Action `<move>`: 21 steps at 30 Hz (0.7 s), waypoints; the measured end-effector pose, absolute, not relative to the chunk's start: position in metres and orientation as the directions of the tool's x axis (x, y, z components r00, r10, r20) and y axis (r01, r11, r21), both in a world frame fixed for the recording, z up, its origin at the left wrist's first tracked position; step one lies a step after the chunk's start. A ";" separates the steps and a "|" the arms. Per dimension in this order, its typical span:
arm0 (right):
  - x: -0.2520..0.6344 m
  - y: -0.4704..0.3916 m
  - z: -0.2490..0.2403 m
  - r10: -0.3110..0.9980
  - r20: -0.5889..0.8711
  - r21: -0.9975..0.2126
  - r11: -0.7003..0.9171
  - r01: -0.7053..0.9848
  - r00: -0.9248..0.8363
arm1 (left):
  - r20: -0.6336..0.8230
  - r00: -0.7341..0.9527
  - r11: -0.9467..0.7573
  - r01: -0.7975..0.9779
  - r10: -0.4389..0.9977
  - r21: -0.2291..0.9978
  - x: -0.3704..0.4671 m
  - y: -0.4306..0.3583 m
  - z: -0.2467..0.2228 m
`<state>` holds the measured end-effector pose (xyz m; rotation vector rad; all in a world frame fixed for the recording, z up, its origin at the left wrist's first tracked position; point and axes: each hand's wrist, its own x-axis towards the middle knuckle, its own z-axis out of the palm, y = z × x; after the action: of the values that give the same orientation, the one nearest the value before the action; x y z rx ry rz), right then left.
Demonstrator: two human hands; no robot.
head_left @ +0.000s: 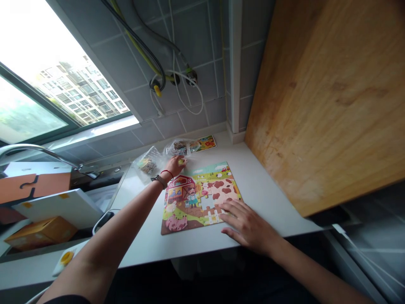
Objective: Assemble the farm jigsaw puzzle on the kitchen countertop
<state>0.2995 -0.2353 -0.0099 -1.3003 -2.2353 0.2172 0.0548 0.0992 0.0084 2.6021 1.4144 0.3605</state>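
A farm jigsaw puzzle [190,211] lies flat on the white counter [265,185], with a gap near its lower middle where the counter shows through. My left hand [174,165] is above the puzzle's upper left edge, its fingers closed on a small puzzle piece [182,161]. Resting on the puzzle's lower right part, my right hand [242,221] has its fingers spread and holds nothing. A clear plastic bag [147,164] with more pieces lies left of my left hand.
Behind the puzzle are another clear bag [180,146] and a colourful card [206,142]. A wooden panel [325,105] stands at the right. On the left are a faucet [47,150], a cardboard box [41,233] and a white board [63,207].
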 end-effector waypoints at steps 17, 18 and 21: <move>0.299 -0.235 -0.011 0.849 0.392 -0.404 0.506 0.762 -0.355 | 0.308 0.446 -0.542 0.686 0.840 0.486 0.027 0.073 0.020; 0.299 -0.235 -0.011 0.848 0.394 -0.403 0.506 0.762 -0.355 | 0.331 0.440 -0.551 0.675 0.835 0.491 0.026 0.066 0.023; 0.299 -0.235 -0.009 0.846 0.397 -0.403 0.508 0.761 -0.355 | 0.384 0.454 -0.594 0.632 0.804 0.497 0.029 0.036 0.033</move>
<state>0.2985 -0.2348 -0.0089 -1.3102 -2.1912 0.1988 0.0290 0.0358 0.0331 2.4246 1.2321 0.8687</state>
